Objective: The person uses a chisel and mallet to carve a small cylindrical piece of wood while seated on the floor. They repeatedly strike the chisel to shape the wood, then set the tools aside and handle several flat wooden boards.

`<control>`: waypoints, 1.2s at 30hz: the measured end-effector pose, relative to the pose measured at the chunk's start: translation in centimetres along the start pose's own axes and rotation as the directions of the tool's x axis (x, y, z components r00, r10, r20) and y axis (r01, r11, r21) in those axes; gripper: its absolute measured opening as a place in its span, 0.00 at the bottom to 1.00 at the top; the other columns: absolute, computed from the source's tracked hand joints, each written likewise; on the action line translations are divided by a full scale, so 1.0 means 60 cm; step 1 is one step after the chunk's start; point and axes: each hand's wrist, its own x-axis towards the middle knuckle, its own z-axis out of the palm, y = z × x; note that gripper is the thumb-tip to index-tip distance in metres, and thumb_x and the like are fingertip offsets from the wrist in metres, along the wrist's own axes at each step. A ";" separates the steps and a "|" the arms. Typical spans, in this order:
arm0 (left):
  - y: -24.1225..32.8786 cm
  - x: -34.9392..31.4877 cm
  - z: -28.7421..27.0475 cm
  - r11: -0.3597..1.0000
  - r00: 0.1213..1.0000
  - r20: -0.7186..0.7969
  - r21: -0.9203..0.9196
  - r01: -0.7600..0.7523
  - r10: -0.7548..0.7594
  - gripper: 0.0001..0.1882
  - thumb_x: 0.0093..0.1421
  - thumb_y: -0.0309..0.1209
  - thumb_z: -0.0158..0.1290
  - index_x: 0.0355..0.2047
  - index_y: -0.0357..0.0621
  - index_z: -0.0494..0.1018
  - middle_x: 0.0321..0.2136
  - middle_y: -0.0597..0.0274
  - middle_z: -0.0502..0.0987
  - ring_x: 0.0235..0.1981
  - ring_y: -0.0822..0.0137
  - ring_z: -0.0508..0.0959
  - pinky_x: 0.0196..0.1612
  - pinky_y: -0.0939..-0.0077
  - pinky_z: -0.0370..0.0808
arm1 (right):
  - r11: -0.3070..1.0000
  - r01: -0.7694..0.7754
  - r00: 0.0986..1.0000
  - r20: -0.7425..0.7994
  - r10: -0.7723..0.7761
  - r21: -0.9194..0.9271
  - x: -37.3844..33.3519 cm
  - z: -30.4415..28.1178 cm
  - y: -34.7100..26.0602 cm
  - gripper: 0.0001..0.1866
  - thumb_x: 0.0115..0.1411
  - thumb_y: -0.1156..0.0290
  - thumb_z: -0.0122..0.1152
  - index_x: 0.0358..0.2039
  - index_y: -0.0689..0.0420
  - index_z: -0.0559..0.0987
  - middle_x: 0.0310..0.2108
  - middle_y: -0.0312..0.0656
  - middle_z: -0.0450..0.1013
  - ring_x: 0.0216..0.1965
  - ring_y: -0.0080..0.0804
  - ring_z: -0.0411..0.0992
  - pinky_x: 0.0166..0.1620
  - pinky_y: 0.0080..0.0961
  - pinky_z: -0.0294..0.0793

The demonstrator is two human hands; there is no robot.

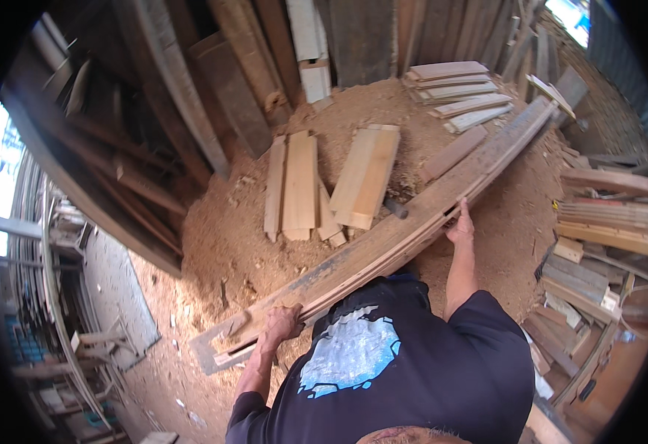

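Spanning the sawdust floor (pixel 220 229), a long weathered plank (pixel 383 240) lay tilted; left hand (pixel 281 323) and right hand (pixel 461 226) gripped its edge, arms outstretched.

The long plank (pixel 383 240) is showing pale tan wood with a grey, weathered face along its edge. The sawdust (pixel 220 244) is lying reddish-brown. The short boards (pixel 368 174) are glowing light yellow-tan. The shirt (pixel 413 370) is appearing black, carrying a light blue and white patch. The leaning timbers (pixel 220 81) are looking dark brown
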 end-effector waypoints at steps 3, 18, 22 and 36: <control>-0.022 -0.050 -0.014 0.997 0.994 -0.083 -0.005 0.072 -0.072 0.17 0.53 0.38 0.62 0.43 0.53 0.76 0.29 0.52 0.83 0.33 0.47 0.84 0.38 0.51 0.78 | 0.985 -0.020 0.979 0.206 -0.016 0.169 -0.003 0.011 0.011 0.40 0.58 0.42 0.68 0.64 0.53 0.70 0.60 0.42 0.71 0.60 0.46 0.69 0.60 0.51 0.70; -0.180 -0.080 -0.144 0.989 0.734 -0.672 0.014 0.145 -0.098 0.23 0.49 0.19 0.61 0.47 0.47 0.79 0.46 0.55 0.84 0.49 0.54 0.82 0.53 0.61 0.79 | 0.968 0.217 0.929 0.279 -0.245 0.130 -0.198 0.294 -0.001 0.24 0.58 0.61 0.69 0.52 0.55 0.75 0.46 0.38 0.75 0.48 0.34 0.74 0.52 0.39 0.76; -0.189 0.003 -0.140 0.998 0.599 -0.798 -0.036 0.057 -0.063 0.26 0.47 0.21 0.62 0.49 0.46 0.77 0.50 0.55 0.81 0.52 0.52 0.80 0.56 0.61 0.76 | 0.899 0.399 0.800 0.412 -0.437 0.178 -0.239 0.372 -0.100 0.26 0.59 0.61 0.68 0.56 0.58 0.74 0.48 0.40 0.75 0.52 0.36 0.74 0.57 0.41 0.75; 0.023 0.362 -0.184 0.826 0.509 -0.845 -0.401 -0.396 -0.167 0.41 0.45 0.22 0.64 0.63 0.48 0.70 0.58 0.48 0.76 0.59 0.46 0.76 0.62 0.58 0.74 | 0.194 0.930 -0.044 0.619 -0.784 0.312 -0.490 0.655 -0.372 0.45 0.57 0.61 0.65 0.68 0.70 0.57 0.59 0.57 0.68 0.60 0.50 0.71 0.63 0.43 0.72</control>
